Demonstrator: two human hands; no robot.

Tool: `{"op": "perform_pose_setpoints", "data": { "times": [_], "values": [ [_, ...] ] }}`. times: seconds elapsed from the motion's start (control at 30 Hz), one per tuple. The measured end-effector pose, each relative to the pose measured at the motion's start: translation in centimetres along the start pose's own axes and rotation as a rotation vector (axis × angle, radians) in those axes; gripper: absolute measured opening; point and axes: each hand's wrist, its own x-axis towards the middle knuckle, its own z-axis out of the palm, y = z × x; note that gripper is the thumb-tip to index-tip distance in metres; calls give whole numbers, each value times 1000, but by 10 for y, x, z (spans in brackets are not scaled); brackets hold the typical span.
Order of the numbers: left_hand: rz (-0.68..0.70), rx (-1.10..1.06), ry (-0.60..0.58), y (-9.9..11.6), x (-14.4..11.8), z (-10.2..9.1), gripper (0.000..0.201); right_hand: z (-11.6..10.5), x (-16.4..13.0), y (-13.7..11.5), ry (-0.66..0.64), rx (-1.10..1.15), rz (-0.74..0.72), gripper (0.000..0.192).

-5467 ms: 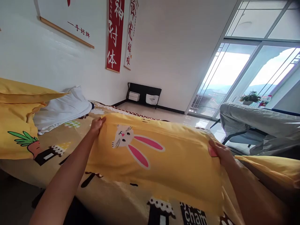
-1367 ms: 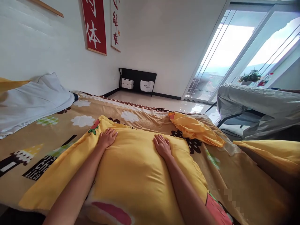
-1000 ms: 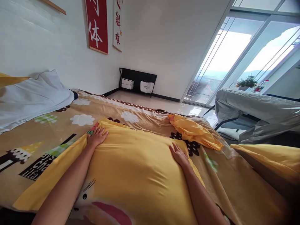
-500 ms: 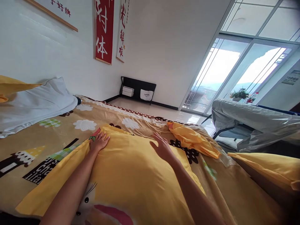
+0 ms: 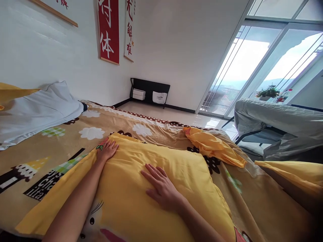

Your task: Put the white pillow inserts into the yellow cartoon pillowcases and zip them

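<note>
Across the bedspread, my right hand has slid to mid-pillow; left hand stays at its corner, both flat, open, gripping nothing.

- A home bedroom: a bed wearing a cartoon-print sheet, with pillows lying at its head.
- Red calligraphy scrolls hanging on the white wall.
- Daylight coming through glass balcony doors.

A white pillow is laid at the bed's left, against the wall. Red and white scrolls are hung above. A crumpled yellow cloth is spread on the patterned sheet. A grey-covered table is placed by the window.
</note>
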Motion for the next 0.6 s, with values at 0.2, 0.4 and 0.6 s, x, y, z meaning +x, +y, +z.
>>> {"op": "perform_pose_setpoints", "data": {
  "times": [0.2, 0.4, 0.6],
  "values": [
    [4, -9, 37, -3, 2, 3, 67, 22, -57, -14, 68, -225, -52, 62],
    [15, -40, 55, -2, -2, -1, 66, 56, -125, -1, 296, -573, -123, 79],
    [-1, -93, 241, 9, -25, -16, 58, 92, -235, 40, 410, -613, 268, 89]
  ]
}}
